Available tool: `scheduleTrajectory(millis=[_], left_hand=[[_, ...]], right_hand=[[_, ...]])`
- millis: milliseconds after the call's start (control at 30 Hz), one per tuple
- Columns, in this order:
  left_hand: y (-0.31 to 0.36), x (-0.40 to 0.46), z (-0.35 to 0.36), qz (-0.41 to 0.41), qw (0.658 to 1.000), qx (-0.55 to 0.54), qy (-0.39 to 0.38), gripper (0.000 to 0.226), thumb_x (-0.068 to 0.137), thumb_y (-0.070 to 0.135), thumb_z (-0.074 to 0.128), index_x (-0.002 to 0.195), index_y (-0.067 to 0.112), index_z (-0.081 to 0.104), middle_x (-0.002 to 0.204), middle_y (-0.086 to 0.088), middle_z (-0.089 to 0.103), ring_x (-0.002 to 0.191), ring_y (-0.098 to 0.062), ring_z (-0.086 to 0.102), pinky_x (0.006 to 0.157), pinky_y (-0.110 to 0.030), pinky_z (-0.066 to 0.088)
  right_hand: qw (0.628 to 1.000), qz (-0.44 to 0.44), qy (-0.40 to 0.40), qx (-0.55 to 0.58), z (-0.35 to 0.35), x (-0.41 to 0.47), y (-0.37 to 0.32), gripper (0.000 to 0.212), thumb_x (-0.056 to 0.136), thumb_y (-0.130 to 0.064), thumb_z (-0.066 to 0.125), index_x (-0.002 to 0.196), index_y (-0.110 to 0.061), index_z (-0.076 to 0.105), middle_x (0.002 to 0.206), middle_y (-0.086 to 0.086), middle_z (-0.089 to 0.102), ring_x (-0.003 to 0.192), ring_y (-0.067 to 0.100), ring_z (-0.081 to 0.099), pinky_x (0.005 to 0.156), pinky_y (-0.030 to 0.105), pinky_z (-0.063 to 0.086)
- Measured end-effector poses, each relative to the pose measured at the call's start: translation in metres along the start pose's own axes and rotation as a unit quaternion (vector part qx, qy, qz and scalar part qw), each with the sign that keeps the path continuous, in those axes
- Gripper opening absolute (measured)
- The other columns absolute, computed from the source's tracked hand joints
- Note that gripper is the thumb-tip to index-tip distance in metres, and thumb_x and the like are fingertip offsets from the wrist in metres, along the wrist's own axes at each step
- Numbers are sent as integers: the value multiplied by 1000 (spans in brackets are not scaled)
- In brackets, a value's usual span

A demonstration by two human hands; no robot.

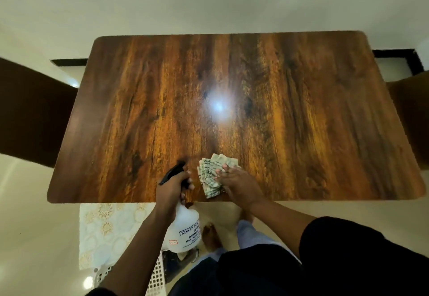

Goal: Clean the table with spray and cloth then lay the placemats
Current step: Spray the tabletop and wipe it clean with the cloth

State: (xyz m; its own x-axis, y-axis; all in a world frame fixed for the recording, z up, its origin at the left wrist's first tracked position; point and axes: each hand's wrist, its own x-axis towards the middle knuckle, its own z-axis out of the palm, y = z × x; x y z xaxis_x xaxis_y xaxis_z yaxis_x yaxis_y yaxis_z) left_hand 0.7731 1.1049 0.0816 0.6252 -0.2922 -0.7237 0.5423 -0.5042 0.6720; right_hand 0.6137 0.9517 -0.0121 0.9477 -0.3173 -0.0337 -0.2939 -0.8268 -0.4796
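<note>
You are standing at the near edge of the wooden table (232,75), looking down on it. Your left hand (171,186) is gripping the neck of the spray bottle (183,228), fingers curled round the black trigger head (173,171), whose nozzle is pointing out over the tabletop. The white body of the bottle is hanging just below the table's near edge, with a printed label facing you.

Your right hand (236,179) is pressing down on the cloth (213,175) with the fingers laid out flat rather than curled. The cloth is a pale, patterned piece, folded or bunched, lying on the tabletop near the front edge, just right of the trigger head and not touching it. Part of it is showing beyond your fingertips and to their left.

A bright light is reflecting off the middle of the table. On the floor below your left arm, a pale placemat (109,230) with a gold floral pattern is lying beside a white lattice basket (155,277). Dark chairs are flanking the table, one on the left (32,112) and one on the right (411,114).
</note>
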Motion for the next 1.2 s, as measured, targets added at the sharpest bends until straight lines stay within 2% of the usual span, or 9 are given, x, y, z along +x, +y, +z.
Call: scheduleTrajectory(millis=[133, 267, 367, 500, 600, 700, 767, 933, 1200], left_hand=[[-5, -9, 5, 8, 998, 47, -42, 20, 98, 22, 70, 85, 8, 75, 70, -7, 70, 48, -12, 44, 44, -25, 36], [-11, -17, 19, 24, 994, 73, -84, 16, 96, 19, 72, 85, 8, 76, 70, -8, 70, 43, -10, 46, 45, -26, 36], [-16, -25, 31, 45, 989, 83, -114, 17, 96, 15, 72, 83, 6, 75, 70, -10, 70, 39, -10, 47, 39, -24, 36], [-23, -35, 46, 45, 980, 109, -158, 23, 99, 16, 71, 78, 5, 74, 68, -10, 70, 43, -16, 44, 41, -27, 37], [-27, -39, 55, 51, 976, 124, -170, 27, 100, 15, 69, 76, 3, 72, 66, -12, 70, 39, -14, 41, 40, -26, 37], [-31, -42, 63, 63, 972, 139, -180, 28, 99, 12, 67, 73, 2, 71, 67, -16, 70, 37, -13, 41, 40, -27, 36], [-34, -44, 69, 66, 968, 157, -185, 26, 97, 12, 67, 74, 1, 73, 69, -19, 71, 38, -15, 41, 42, -28, 36], [-38, -51, 95, 80, 963, 170, -191, 21, 95, 11, 69, 81, -4, 76, 69, -19, 70, 38, -16, 40, 41, -28, 36], [-38, -76, 179, 65, 943, 194, -262, 20, 99, 19, 70, 83, 6, 72, 73, -15, 68, 41, -12, 42, 43, -27, 36]], right_hand=[[988, 143, 55, -7, -9, -45, 15, 44, 83, -4, 69, 124, -19, 76, 135, 5, 68, 131, 33, 60, 108, 50, 48], [939, 320, 122, 15, -4, -89, 24, 42, 89, -13, 66, 128, -22, 73, 140, 2, 66, 135, 29, 56, 107, 40, 47], [911, 390, 130, 16, 5, -96, 5, 39, 89, -8, 66, 126, -19, 74, 137, 5, 67, 133, 33, 57, 104, 43, 48], [937, 335, 92, -35, 22, -94, -31, 39, 84, -2, 65, 118, -17, 76, 127, 8, 72, 122, 35, 64, 93, 46, 57], [958, 270, 89, -32, 29, -97, -39, 47, 79, 1, 73, 123, -17, 75, 135, 6, 69, 131, 32, 61, 105, 45, 51], [969, 237, 63, -13, 17, -102, -28, 41, 92, -4, 64, 130, -18, 71, 145, 4, 61, 141, 29, 51, 113, 44, 43], [973, 227, 46, -2, 8, -110, -14, 39, 96, -8, 59, 131, -21, 71, 147, 1, 60, 144, 26, 47, 111, 45, 45], [957, 281, 67, 16, -12, -136, 18, 40, 98, -15, 54, 133, -27, 70, 150, -2, 57, 146, 21, 45, 113, 41, 45], [911, 393, 114, 53, -52, -194, 82, 38, 93, -19, 68, 130, -29, 72, 145, -6, 61, 143, 16, 48, 106, 33, 43]])
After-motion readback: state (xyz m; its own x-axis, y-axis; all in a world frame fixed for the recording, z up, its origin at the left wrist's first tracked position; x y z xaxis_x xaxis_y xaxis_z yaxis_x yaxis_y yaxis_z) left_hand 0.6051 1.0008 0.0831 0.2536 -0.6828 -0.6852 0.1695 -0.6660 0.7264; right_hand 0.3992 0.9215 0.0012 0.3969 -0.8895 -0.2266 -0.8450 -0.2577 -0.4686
